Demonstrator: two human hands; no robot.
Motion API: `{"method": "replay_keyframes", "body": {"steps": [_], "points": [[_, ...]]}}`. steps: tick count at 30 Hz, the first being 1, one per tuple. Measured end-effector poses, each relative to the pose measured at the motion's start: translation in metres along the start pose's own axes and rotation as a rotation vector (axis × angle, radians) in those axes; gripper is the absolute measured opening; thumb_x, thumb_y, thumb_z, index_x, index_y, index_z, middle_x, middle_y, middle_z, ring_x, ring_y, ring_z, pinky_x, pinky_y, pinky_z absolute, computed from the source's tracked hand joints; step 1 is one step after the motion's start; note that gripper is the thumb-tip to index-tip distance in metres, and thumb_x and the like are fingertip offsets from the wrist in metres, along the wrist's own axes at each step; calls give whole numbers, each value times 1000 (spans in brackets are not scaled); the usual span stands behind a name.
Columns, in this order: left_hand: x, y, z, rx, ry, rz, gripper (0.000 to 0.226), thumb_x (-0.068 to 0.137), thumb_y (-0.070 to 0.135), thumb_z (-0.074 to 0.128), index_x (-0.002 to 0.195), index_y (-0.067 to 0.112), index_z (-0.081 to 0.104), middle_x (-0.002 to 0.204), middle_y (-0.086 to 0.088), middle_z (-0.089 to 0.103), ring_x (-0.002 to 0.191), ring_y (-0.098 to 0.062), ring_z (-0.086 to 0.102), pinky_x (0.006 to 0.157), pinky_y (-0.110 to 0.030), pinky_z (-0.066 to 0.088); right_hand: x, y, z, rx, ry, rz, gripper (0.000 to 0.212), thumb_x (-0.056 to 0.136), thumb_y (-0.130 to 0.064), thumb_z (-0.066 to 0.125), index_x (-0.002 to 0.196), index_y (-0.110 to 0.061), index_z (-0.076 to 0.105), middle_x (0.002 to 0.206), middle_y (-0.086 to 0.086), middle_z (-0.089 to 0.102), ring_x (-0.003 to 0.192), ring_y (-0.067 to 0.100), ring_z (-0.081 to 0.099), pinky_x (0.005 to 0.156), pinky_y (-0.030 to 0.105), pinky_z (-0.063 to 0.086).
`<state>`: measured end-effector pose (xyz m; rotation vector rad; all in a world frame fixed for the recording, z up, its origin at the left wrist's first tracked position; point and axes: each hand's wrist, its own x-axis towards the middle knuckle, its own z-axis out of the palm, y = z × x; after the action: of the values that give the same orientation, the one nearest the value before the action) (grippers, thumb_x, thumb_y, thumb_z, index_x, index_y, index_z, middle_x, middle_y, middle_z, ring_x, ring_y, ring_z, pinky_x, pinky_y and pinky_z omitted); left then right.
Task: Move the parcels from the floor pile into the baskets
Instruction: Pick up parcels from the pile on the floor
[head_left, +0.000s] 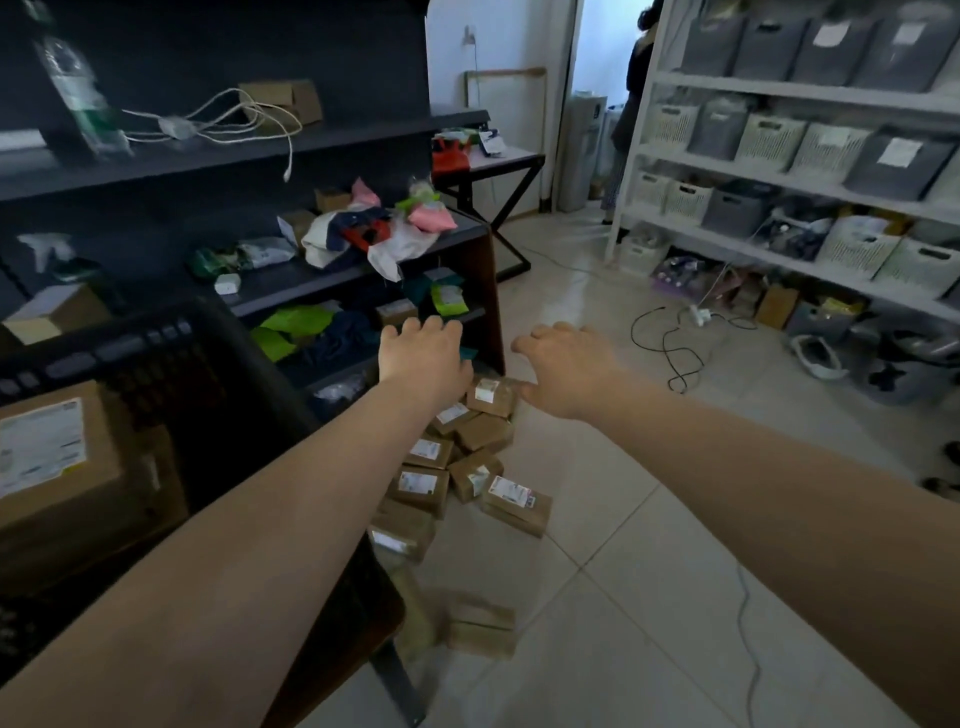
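Left hand (423, 358) spread, empty, above pile | right hand (563, 366) spread, empty, alongside | brown parcels (470, 470) heaped on floor (649, 597) by dark shelf (363, 270) | black basket (156, 374) at left, parcel inside

Tiled floor (649, 597): parcel pile (467, 467), probably cables (675, 353).

Pale glossy floor tiles (649, 597) spread across the room, cables trailing over them. On the left, a dark shelf unit (322, 140) cluttered with clothes and cords. On the right, a white rack (779, 93) lined with grey and cream bins. Far back, a small table (511, 158) by the white wall (498, 41), daylight through a doorway (602, 47).
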<state>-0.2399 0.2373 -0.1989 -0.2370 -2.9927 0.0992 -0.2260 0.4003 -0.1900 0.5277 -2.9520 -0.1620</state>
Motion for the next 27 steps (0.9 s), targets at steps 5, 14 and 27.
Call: {"method": "replay_keyframes", "body": {"steps": [5, 14, 27], "points": [[51, 7, 20, 28, -34, -51, 48, 92, 41, 43, 135, 18, 39, 134, -7, 46, 123, -31, 41, 98, -45, 33, 58, 34, 35, 47, -6, -71, 47, 85, -38, 54, 128, -19, 49, 115, 6, 55, 106, 27, 51, 75, 34, 35], [124, 16, 55, 28, -70, -393, 47, 91, 40, 45, 133, 18, 41, 131, -7, 50, 120, -32, 44, 96, -46, 36, 175, 89, 86, 65, -5, -405, 47, 85, -43, 57, 124, -19, 50, 121, 5, 55, 114, 28, 48, 86, 40, 40], [135, 11, 267, 20, -162, -708, 44, 90, 35, 47, 132, 19, 43, 128, -6, 52, 118, -30, 46, 94, -42, 34, 266, 67, 276, 113, 10, -836, 39, 87, -41, 51, 120, -20, 50, 112, 4, 57, 103, 26, 52, 70, 34, 30]]}}
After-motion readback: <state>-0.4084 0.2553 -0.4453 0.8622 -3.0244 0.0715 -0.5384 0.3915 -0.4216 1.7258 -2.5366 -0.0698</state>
